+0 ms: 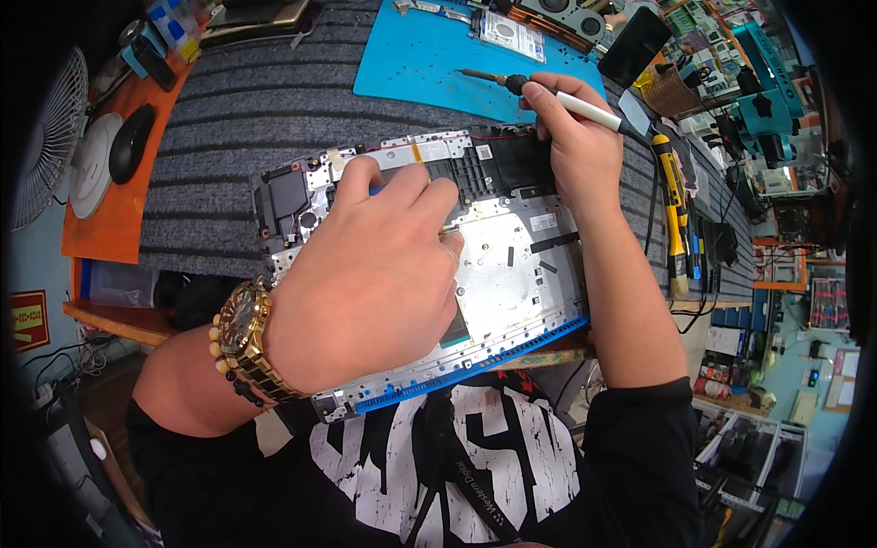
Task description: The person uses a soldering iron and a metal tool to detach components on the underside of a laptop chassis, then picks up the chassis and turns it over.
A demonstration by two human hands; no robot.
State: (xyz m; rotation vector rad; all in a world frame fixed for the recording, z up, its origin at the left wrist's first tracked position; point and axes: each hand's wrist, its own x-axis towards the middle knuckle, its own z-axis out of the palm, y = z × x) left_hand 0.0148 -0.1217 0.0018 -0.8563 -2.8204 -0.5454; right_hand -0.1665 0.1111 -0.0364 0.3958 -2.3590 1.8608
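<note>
In my right hand (585, 155) is a soldering iron (590, 111) with a white handle, gripped between thumb and fingers. Its dark tip points left, over the blue mat. The heel of that hand is by the far right corner of an opened laptop chassis (502, 265), a silver panel with black plastic parts and a blue front edge. Over the left half of the chassis, my left hand (379, 265) is closed, fingers curled down against it. A bit of blue shows by its fingertips, but whatever they pinch is hidden. Yellow tape (417, 151) crosses the chassis's far edge.
Beyond the chassis lies a blue work mat (411, 73) with scattered screws and a hard drive (512, 35). A black phone (635, 47) leans behind it. At right are a yellow-black tool (673, 201) and a brush (679, 283); at left, a black mouse (133, 144) and a fan (50, 137).
</note>
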